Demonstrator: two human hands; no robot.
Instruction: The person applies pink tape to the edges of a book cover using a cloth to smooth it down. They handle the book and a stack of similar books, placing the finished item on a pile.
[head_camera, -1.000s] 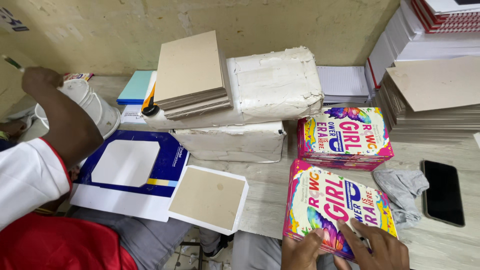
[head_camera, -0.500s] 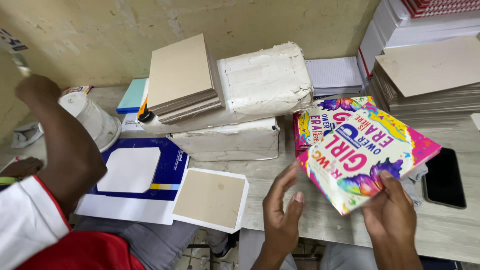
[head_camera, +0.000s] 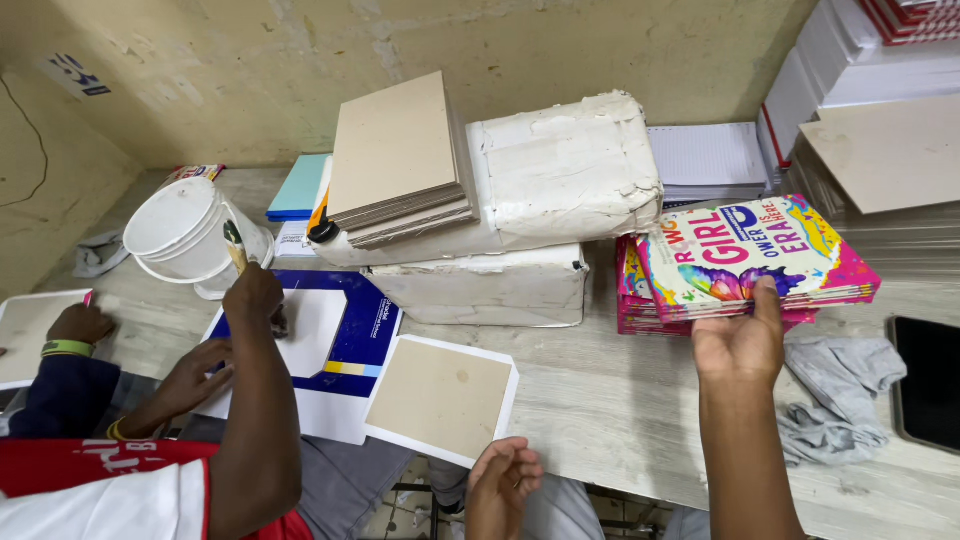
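white bucket (head_camera: 185, 235) | white wrapped bundles (head_camera: 560, 170) | black phone (head_camera: 925, 380) | grey cloth (head_camera: 830, 385)

the right hand (head_camera: 742, 340) grips a bundle of colourful notebooks (head_camera: 752, 252) by its near edge, resting it on a pink stack (head_camera: 640, 305) on the tabletop (head_camera: 620, 410). the left hand (head_camera: 503, 480) hangs open and empty just beside a white-bordered board (head_camera: 442, 398). a co-worker's hand (head_camera: 252, 295) holds a brush (head_camera: 236, 246) over a blue cover (head_camera: 350, 335), near a white bucket (head_camera: 185, 235).

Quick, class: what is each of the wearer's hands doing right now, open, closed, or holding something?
Left hand: open, holding nothing, at the table edge.
Right hand: gripping a small stack of colourful books above another book pile.
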